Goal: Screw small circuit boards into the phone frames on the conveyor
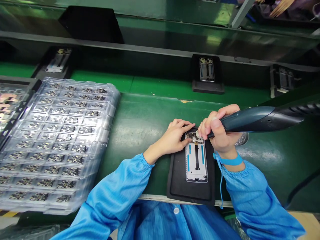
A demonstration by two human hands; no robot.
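A phone frame (192,160) with its inside facing up lies on a black pad (178,178) in front of me. It carries blue strips and a dark ribbon cable down its middle. My left hand (177,136) rests at its upper left corner, fingers stretched out and apart, the thumb touching the frame. Wrapped in my right hand (221,130) is a dark electric screwdriver (252,118), its body pointing right and its working end over the top of the phone frame. My fingers hide the tip. A blue wrist strap (231,161) circles my right wrist.
On the left stands a stack of clear plastic trays (56,131) holding many small circuit boards. Behind runs a green belt (160,86) with more phone frames on black pads (208,88). A round metal object (243,139) sits behind my right hand. Someone's hand (281,7) shows at upper right.
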